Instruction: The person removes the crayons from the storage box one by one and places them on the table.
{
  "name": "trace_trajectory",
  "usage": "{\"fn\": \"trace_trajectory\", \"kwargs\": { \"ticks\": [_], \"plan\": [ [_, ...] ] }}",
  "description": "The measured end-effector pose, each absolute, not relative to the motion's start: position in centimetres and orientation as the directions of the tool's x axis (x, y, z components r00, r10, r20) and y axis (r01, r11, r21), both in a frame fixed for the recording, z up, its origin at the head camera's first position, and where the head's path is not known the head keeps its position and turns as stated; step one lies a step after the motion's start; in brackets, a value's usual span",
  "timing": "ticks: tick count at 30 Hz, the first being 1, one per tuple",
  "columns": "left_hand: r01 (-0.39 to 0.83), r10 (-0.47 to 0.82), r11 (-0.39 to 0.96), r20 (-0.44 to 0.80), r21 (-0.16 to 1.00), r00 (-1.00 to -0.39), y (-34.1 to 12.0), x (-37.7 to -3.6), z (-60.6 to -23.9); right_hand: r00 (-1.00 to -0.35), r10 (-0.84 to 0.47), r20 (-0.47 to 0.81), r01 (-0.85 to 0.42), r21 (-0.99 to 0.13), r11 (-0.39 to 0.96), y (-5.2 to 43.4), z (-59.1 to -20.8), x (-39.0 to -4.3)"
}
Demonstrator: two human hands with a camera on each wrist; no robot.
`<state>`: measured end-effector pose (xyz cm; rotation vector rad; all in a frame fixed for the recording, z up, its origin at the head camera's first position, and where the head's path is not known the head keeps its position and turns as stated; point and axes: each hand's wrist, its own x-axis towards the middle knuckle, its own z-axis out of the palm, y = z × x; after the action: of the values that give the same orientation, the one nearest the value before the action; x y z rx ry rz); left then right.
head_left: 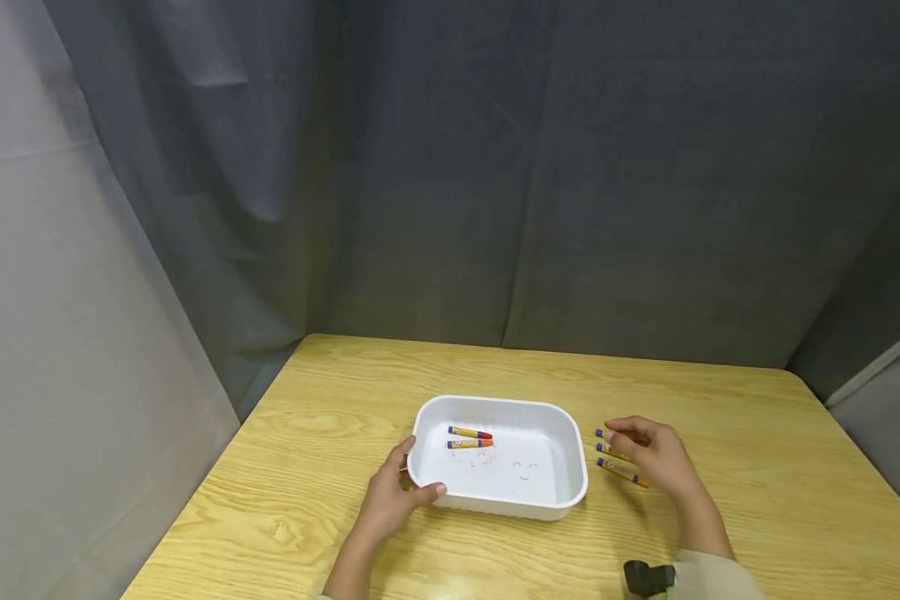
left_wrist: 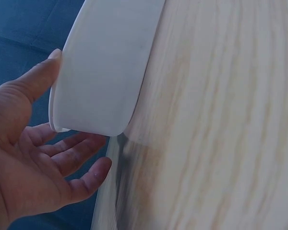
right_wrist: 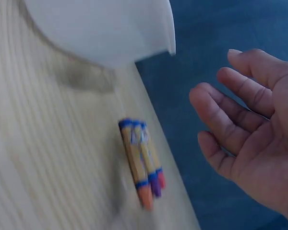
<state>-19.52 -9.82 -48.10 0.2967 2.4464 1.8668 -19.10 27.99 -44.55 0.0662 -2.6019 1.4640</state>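
My left hand (head_left: 390, 493) holds the left end of a white plastic tray (head_left: 504, 503), its thumb on the rim and its fingers along the outer side. Inside the tray lie a red crayon (head_left: 469, 432) and an orange crayon (head_left: 470, 444) in yellow wrappers. Over three crayons on the table, right of the tray, hovers my right hand (head_left: 656, 454), its fingers loosely bent and holding nothing. In the right wrist view these are an orange crayon (right_wrist: 135, 158), a purple crayon (right_wrist: 149, 160) and a pinkish-red crayon (right_wrist: 156, 158), side by side. The hand partly hides them in the head view.
The tray and crayons are on a wood-grain table (head_left: 330, 400). Behind it hangs a dark grey curtain (head_left: 450, 183), with a pale cloth (head_left: 82, 333) on the left. Small smiling faces are drawn on the tray's floor.
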Motion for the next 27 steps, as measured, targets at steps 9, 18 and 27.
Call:
{"fn": "trace_trajectory", "kwargs": {
  "ticks": [9, 18, 27],
  "plan": [
    [0.122, 0.185, 0.237, 0.078, 0.964, -0.980, -9.8, -19.6, -47.9, -0.992, -0.072, 0.108, -0.129, -0.881, 0.455, 23.9, -43.2, -21.2],
    [0.120, 0.185, 0.236, 0.076, 0.964, -0.980, -9.7, -19.7, -48.1, -0.984, -0.116, 0.133, -0.173, -0.844, 0.508, 20.6, -43.1, -23.0],
    [0.114, 0.192, 0.217, 0.072, 0.969, -0.979, -9.7, -19.5, -48.0, -0.967, -0.229, 0.108, -0.201, -0.877, 0.436, 18.1, -43.9, -24.7]
  ]
}}
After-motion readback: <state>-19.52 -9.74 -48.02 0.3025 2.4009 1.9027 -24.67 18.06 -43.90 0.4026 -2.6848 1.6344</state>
